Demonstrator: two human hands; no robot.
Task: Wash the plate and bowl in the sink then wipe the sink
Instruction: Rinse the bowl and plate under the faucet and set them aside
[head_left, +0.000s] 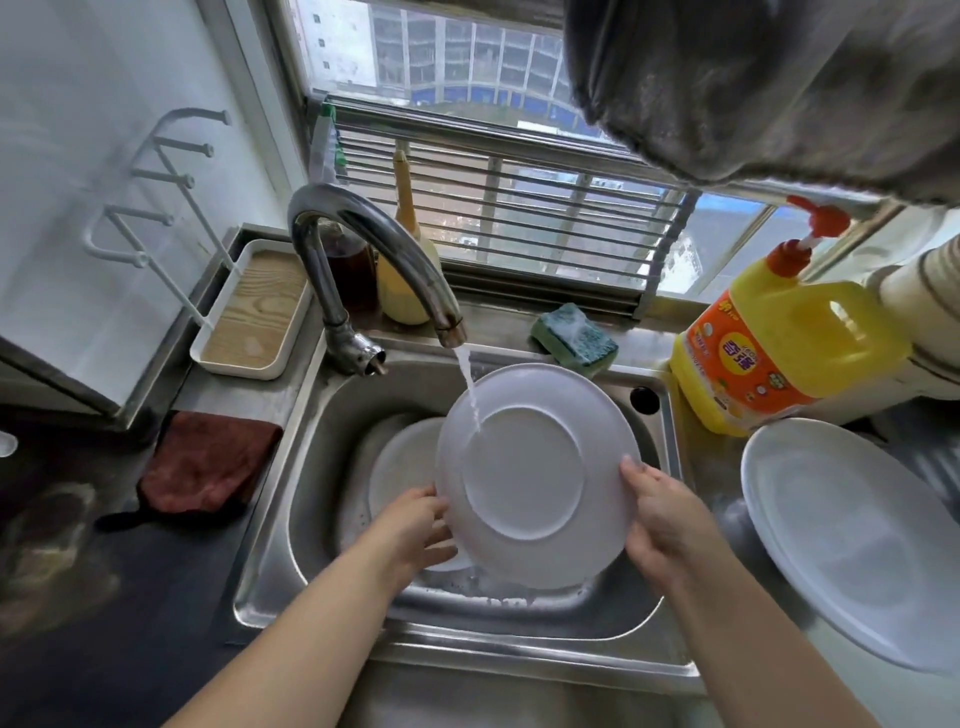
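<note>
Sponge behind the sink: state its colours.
Green scouring top over a yellow-green base on the sponge, with suds; head view.

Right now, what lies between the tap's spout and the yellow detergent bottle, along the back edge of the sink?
In the head view, a green sponge lies between the spout and the yellow detergent bottle.

Soft daylight from the window (467, 104); wide-angle bending at edges.
</note>
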